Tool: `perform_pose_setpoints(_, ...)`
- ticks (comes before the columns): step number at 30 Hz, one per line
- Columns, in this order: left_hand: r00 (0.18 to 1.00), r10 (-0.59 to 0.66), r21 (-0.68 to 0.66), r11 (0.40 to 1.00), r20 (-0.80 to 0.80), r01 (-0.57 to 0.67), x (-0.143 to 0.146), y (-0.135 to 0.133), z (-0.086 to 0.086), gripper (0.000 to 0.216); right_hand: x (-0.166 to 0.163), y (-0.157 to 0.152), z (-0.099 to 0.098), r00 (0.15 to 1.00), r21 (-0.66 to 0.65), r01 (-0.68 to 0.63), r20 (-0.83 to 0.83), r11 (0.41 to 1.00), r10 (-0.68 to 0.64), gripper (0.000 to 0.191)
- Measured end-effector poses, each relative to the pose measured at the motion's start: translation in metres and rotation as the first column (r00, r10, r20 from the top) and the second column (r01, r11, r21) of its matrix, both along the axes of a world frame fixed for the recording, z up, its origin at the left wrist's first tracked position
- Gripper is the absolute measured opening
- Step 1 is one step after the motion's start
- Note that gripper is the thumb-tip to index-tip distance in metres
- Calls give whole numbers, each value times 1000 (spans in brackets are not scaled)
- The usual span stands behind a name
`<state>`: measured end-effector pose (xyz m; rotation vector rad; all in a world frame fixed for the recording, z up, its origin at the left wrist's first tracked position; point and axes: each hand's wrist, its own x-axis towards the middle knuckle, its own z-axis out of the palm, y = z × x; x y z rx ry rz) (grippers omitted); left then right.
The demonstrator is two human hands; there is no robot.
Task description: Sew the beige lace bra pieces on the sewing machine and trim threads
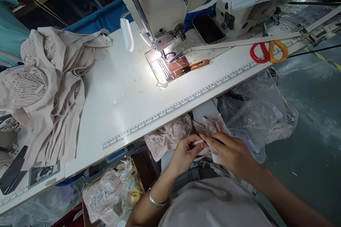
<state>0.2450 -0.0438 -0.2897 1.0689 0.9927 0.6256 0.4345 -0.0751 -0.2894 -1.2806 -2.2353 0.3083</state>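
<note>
Below the table's front edge, in my lap, lies a beige lace garment piece (170,133). My left hand (186,152) pinches a narrow pale strap of it between thumb and fingers. My right hand (229,150) is closed on the same fabric just to the right, its fingers touching the left hand's. Both hands sit under the white sewing table (119,95), whose front edge carries a printed ruler (202,92). The sewing machine (170,3) stands at the far side, its lamp lighting the needle plate (165,64).
A stack of beige lace pieces (50,88) fills the table's left end. Orange thread snips (195,65) lie by the needle plate, red and yellow scissors (269,51) and a dark phone (208,29) farther right. A clear plastic bag (255,113) hangs at right; a box of packets (112,191) sits lower left.
</note>
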Motion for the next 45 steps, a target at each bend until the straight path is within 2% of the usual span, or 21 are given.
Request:
perform_pose_setpoints(2, 999, -40, 56, 998, -29, 41, 2, 1, 2, 46, -6, -1, 0, 983, -192, 14, -175, 981, -48, 39)
perform_pose_setpoints(4, 994, -99, 101, 989, -50, 104, 3, 2, 4, 46, -10, 1, 2, 905, -448, -85, -409, 890, -119, 35)
perform_pose_setpoints(6, 987, -155, 108, 981, -43, 159, 1, 3, 4, 48, -7, 8, 5, 746, -589, -209, -612, 781, -261, 33)
perform_pose_setpoints(7, 985, -171, 90, 981, -30, 173, 0, 3, 3, 51, -2, 13, 6, 641, -597, -238, -689, 766, -338, 31)
perform_pose_setpoints(10, 985, -171, 7, 985, -17, 172, -8, 2, -2, 57, 22, 29, 10, 339, -511, -104, -825, 853, -452, 35)
perform_pose_setpoints(11, 985, -171, -12, 985, -23, 171, -10, 1, -3, 58, 30, 33, 12, 329, -489, -58, -833, 871, -446, 36)
perform_pose_setpoints(13, 982, -183, -16, 983, -45, 182, -13, 1, -3, 56, 37, 37, 16, 504, -478, -84, -777, 874, -377, 38)
perform_pose_setpoints(16, 973, -210, 45, 976, -92, 215, -12, 2, 2, 50, 27, 33, 19, 832, -466, -175, -542, 867, -123, 33)
perform_pose_setpoints(18, 970, -204, 99, 971, -133, 218, -9, 3, 7, 48, 15, 30, 17, 911, -388, -187, -412, 902, 12, 23)
perform_pose_setpoints(21, 970, -184, 134, 969, -157, 205, -7, 5, 10, 47, 5, 31, 10, 940, -190, -167, -327, 967, 98, 25)
perform_pose_setpoints(25, 975, -185, 100, 975, -120, 197, -8, 7, 8, 45, 7, 39, 8, 927, -21, -170, -344, 985, 153, 25)
perform_pose_setpoints(28, 972, -201, 112, 970, -123, 214, -7, 8, 8, 43, 4, 41, 12, 844, -72, -272, -497, 960, 202, 22)
perform_pose_setpoints(30, 969, -220, 130, 964, -108, 234, -5, 9, 10, 44, 3, 39, 10, 767, -169, -415, -594, 894, 243, 23)
perform_pose_setpoints(32, 970, -216, 138, 963, -109, 230, -5, 9, 11, 47, 10, 39, 0, 801, -265, -429, -553, 864, 228, 24)
perform_pose_setpoints(33, 972, -206, 138, 966, -116, 221, -6, 9, 12, 49, 17, 40, -7, 873, -315, -352, -451, 881, 188, 23)
perform_pose_setpoints(35, 976, -172, 136, 972, -135, 190, -9, 10, 12, 51, 37, 43, -23, 997, -399, -38, -74, 916, 9, 19)
perform_pose_setpoints(37, 977, -177, 110, 976, -122, 190, -12, 11, 11, 52, 59, 46, -37, 956, -489, 251, 257, 835, -137, 25)
perform_pose_setpoints(39, 978, -197, 46, 979, -71, 200, -12, 12, 9, 50, 73, 47, -45, 929, -518, 337, 318, 786, -188, 21)
perform_pose_setpoints(40, 981, -192, 9, 981, -32, 192, -10, 12, 7, 48, 75, 47, -45, 935, -506, 335, 282, 795, -214, 19)
perform_pose_setpoints(42, 987, -154, -63, 986, 39, 156, -5, 13, 4, 46, 69, 42, -40, 961, -422, 274, 158, 864, -227, 20)
perform_pose_setpoints(45, 996, -62, -130, 989, 71, 71, 4, 13, 2, 43, 47, 32, -25, 996, -151, 86, 27, 985, -83, 32)
